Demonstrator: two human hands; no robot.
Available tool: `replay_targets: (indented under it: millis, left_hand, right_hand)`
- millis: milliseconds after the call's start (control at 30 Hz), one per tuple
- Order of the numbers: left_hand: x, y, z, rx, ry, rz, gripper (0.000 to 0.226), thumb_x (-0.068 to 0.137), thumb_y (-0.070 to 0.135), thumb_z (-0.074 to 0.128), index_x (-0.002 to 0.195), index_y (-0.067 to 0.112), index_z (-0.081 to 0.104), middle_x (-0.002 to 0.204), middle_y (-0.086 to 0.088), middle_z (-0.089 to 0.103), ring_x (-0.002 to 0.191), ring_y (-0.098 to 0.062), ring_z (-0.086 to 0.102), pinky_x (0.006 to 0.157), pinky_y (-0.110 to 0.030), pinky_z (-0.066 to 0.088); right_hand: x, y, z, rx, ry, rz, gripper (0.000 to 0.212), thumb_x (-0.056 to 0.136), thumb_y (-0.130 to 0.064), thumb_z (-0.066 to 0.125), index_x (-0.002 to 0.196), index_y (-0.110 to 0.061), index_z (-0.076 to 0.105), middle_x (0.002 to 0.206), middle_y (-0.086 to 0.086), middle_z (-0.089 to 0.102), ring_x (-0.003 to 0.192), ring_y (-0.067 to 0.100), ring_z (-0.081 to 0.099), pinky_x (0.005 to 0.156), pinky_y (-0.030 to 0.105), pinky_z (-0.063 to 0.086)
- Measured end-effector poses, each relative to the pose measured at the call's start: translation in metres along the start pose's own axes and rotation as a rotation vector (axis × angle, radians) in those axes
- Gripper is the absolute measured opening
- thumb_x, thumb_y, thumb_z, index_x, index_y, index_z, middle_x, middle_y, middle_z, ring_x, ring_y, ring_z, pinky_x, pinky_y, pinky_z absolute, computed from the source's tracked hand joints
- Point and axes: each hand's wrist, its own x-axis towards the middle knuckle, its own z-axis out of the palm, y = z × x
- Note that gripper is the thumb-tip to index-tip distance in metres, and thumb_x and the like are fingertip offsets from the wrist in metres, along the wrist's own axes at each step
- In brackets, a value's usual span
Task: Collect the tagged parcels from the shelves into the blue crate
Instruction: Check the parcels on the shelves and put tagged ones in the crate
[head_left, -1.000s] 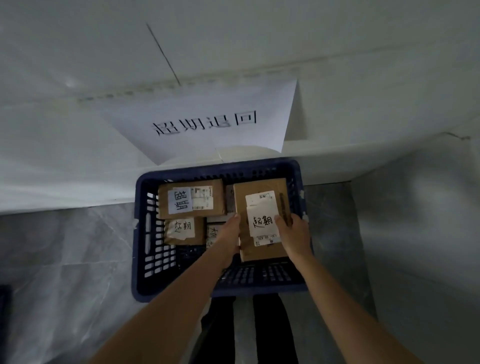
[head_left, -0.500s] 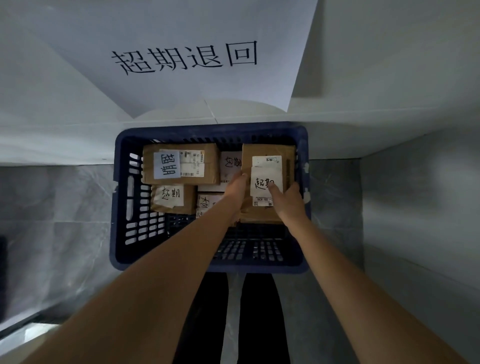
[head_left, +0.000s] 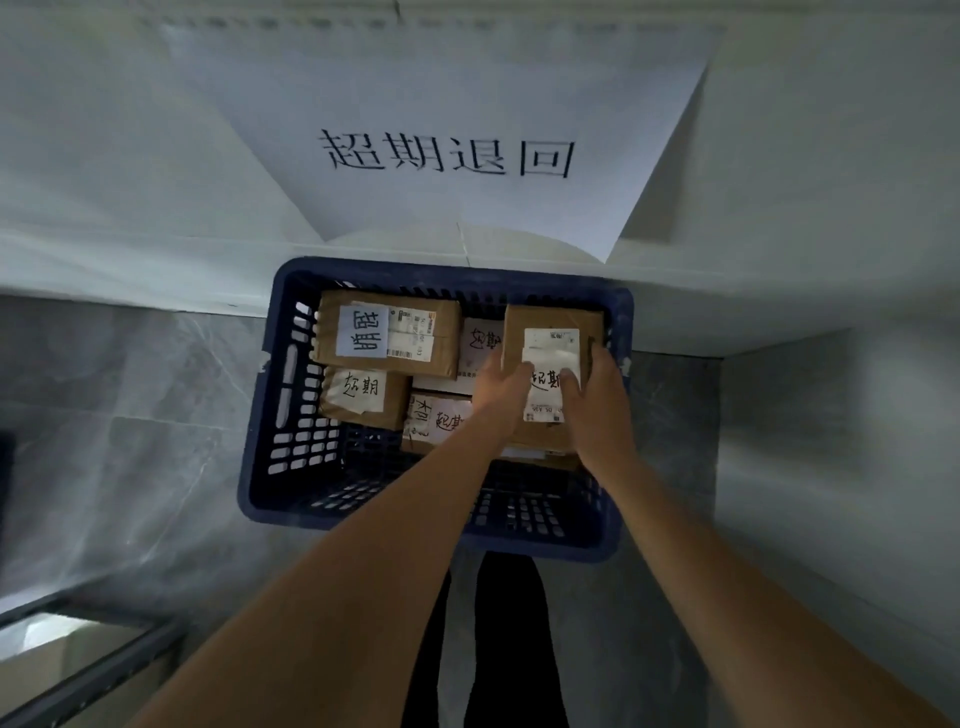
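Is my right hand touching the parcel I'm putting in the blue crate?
Touching. The head view shows the right hand on the parcel, fingers lying over its white label and right edge, no gap between them, inside the blue crate.

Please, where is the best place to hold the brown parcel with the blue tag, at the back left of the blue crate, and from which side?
Probably by its two short ends, from above: the blue-tagged parcel lies flat, top face open, far side near the blue crate wall.
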Motion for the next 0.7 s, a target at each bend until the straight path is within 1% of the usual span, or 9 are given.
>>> replay_targets:
  millis: [67, 100, 167, 200, 267, 367, 467, 533, 700]
  left_hand:
    - [-0.020, 0.008, -0.018, 0.168, -0.009, 0.066, 0.063, 0.096, 0.032, 0.048, 0.152, 0.028, 0.018, 0.144, 0.010, 0.036, 0.121, -0.014, 0.046, 0.102, -0.032, 0.037]
    - [-0.031, 0.012, -0.031, 0.323, 0.001, 0.119, 0.067, 0.095, 0.035, 0.048, 0.153, 0.029, 0.014, 0.154, 0.005, 0.029, 0.135, -0.019, 0.037, 0.111, -0.040, 0.031]
    - [-0.058, 0.020, -0.061, 0.564, 0.071, 0.197, 0.067, 0.095, 0.036, 0.045, 0.153, 0.028, 0.011, 0.159, 0.003, 0.018, 0.145, -0.022, 0.021, 0.117, -0.050, 0.018]
    - [-0.073, 0.024, -0.077, 0.608, 0.107, 0.216, 0.066, 0.096, 0.037, 0.043, 0.153, 0.028, 0.011, 0.159, 0.002, 0.017, 0.146, -0.022, 0.019, 0.117, -0.050, 0.016]
    - [-0.107, 0.038, -0.111, 0.586, 0.213, 0.208, 0.064, 0.096, 0.038, 0.042, 0.152, 0.025, 0.014, 0.159, 0.001, 0.020, 0.145, -0.022, 0.019, 0.116, -0.049, 0.019]
    - [-0.155, 0.066, -0.163, 0.530, 0.400, 0.261, 0.062, 0.095, 0.036, 0.044, 0.151, 0.019, 0.021, 0.157, -0.003, 0.026, 0.145, -0.023, 0.022, 0.115, -0.048, 0.024]
    - [-0.204, 0.097, -0.224, 0.577, 0.589, 0.364, 0.058, 0.099, 0.031, 0.040, 0.152, 0.018, 0.019, 0.159, -0.003, 0.021, 0.147, -0.023, 0.015, 0.118, -0.048, 0.017]
    - [-0.238, 0.110, -0.272, 0.658, 0.733, 0.416, 0.058, 0.100, 0.034, 0.038, 0.153, 0.020, 0.016, 0.160, -0.002, 0.016, 0.148, -0.024, 0.009, 0.120, -0.047, 0.012]
    - [-0.327, 0.091, -0.387, 0.801, 1.078, 0.421, 0.063, 0.098, 0.037, 0.039, 0.153, 0.023, 0.011, 0.162, -0.001, 0.010, 0.149, -0.023, 0.001, 0.120, -0.046, 0.005]
  right_hand:
    - [-0.006, -0.021, -0.014, -0.079, -0.022, -0.074, 0.048, 0.094, -0.046, 0.036, 0.133, -0.019, 0.041, 0.124, 0.006, 0.056, 0.105, 0.021, 0.061, 0.081, 0.043, 0.058]
    - [-0.010, -0.036, -0.021, -0.126, -0.038, -0.124, 0.051, 0.094, -0.048, 0.034, 0.135, -0.019, 0.041, 0.127, 0.008, 0.055, 0.108, 0.023, 0.060, 0.086, 0.045, 0.055]
    - [-0.024, -0.076, -0.034, -0.261, -0.098, -0.266, 0.050, 0.100, -0.038, 0.039, 0.143, -0.012, 0.042, 0.142, 0.012, 0.048, 0.127, 0.029, 0.049, 0.103, 0.045, 0.044]
    - [-0.035, -0.101, -0.040, -0.331, -0.139, -0.346, 0.049, 0.102, -0.031, 0.041, 0.146, -0.008, 0.040, 0.150, 0.013, 0.040, 0.137, 0.028, 0.039, 0.111, 0.041, 0.036]
    - [-0.061, -0.153, -0.045, -0.424, -0.194, -0.521, 0.048, 0.103, -0.026, 0.041, 0.148, -0.006, 0.037, 0.156, 0.011, 0.030, 0.146, 0.024, 0.027, 0.117, 0.037, 0.026]
    - [-0.105, -0.237, -0.042, -0.445, -0.198, -0.738, 0.048, 0.104, -0.025, 0.038, 0.148, -0.007, 0.036, 0.157, 0.011, 0.030, 0.147, 0.025, 0.024, 0.120, 0.039, 0.020]
    - [-0.145, -0.321, -0.036, -0.417, -0.197, -0.833, 0.050, 0.106, -0.028, 0.031, 0.152, -0.011, 0.027, 0.160, 0.007, 0.021, 0.149, 0.022, 0.015, 0.122, 0.037, 0.013]
    - [-0.172, -0.368, -0.031, -0.424, -0.199, -0.929, 0.051, 0.106, -0.031, 0.027, 0.153, -0.013, 0.023, 0.162, 0.006, 0.018, 0.150, 0.020, 0.011, 0.122, 0.037, 0.010]
    - [-0.251, -0.460, -0.006, -0.482, -0.162, -1.228, 0.054, 0.105, -0.037, 0.025, 0.154, -0.015, 0.021, 0.162, 0.007, 0.016, 0.150, 0.023, 0.011, 0.122, 0.040, 0.011]
